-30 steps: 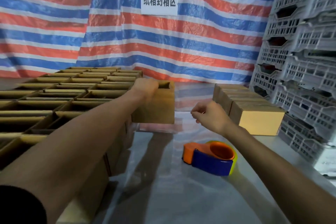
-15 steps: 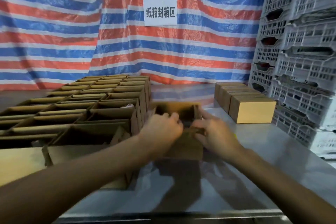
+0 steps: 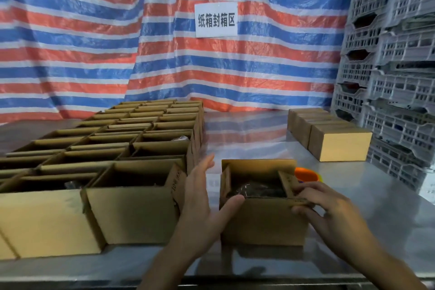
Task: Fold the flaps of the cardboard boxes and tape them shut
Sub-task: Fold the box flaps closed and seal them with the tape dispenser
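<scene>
Cardboard box stands open at the near edge of the worktop, right of massed open boxes; left hand, grip apart, lies flat along its left side, right hand grip pinching its near flap.

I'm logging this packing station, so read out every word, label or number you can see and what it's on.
"纸箱封箱区": on the white paper sign fixed to the striped tarp.
Dark print on a side flap of the nearest box of the left rows: too blurred to read.
Print on the flaps of the open box in front: too blurred to read.
</scene>
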